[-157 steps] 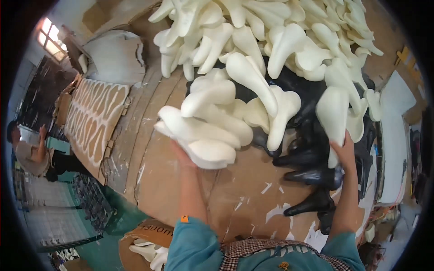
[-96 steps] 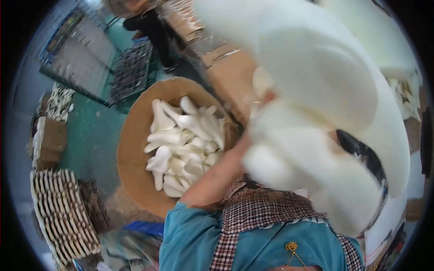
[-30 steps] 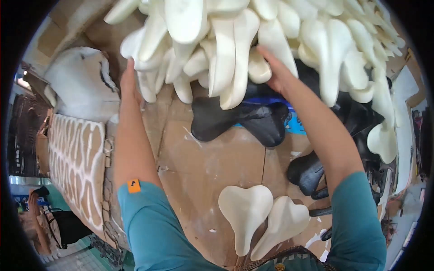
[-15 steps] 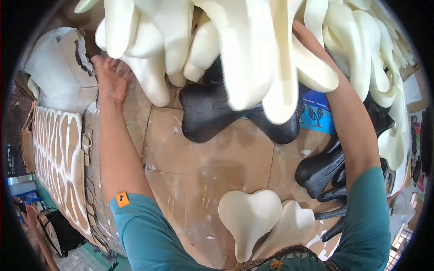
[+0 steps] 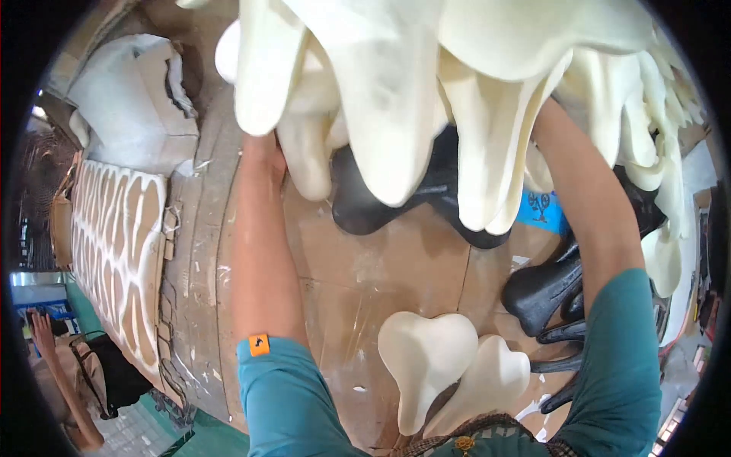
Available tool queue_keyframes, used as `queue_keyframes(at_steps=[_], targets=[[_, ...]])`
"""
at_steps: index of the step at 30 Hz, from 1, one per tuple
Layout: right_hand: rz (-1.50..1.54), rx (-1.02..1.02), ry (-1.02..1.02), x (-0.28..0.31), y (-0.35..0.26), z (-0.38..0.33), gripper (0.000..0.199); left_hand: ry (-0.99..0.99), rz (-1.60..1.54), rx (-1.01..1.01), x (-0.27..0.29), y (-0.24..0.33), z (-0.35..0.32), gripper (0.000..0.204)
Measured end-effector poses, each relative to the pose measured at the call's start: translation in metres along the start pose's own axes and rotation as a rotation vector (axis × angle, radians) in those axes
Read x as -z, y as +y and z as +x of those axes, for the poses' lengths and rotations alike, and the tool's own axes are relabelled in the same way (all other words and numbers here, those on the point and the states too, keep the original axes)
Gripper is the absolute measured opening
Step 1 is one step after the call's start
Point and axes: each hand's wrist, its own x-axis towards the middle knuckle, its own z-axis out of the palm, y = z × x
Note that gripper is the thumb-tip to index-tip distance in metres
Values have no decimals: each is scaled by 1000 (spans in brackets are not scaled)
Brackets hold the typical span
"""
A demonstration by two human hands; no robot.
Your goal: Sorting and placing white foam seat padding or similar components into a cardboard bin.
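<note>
A large cluster of cream foam pads shaped like bicycle saddles [image 5: 388,114] fills the top of the view, their long noses hanging toward me. My left hand [image 5: 266,151] reaches up behind the left pads; only its wrist and lower part show, and its fingers are hidden. My right forearm [image 5: 590,183] passes behind the pads on the right, where the right hand is fully covered. Below the cluster, a black saddle-shaped form [image 5: 362,202] shows in part. Two more cream foam pads, one heart-shaped [image 5: 426,354] and one beside it [image 5: 487,381], lie close to my body.
Brown cardboard [image 5: 343,282] covers the worktop. More black saddle shapes [image 5: 541,293] lie by my right arm, near a blue printed box [image 5: 539,209]. On the left stand a cut-out white sheet [image 5: 118,251] and a torn white-covered carton [image 5: 133,107]. Another person's arm [image 5: 65,373] shows at lower left.
My left hand, open with its fingers spread beside the pads before, has moved right and in behind them. The foam cluster has shifted and covers more of the view at upper right.
</note>
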Motion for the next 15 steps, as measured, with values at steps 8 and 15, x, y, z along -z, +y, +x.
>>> queue_keyframes(at_steps=[8, 15], targets=[[-93, 142, 46, -23, -88, -128, 66, -90, 82, -224, -48, 49, -110, 49], [-120, 267, 36, -60, -157, -228, 66, -44, 331, -314, -71, 66, -250, 66]])
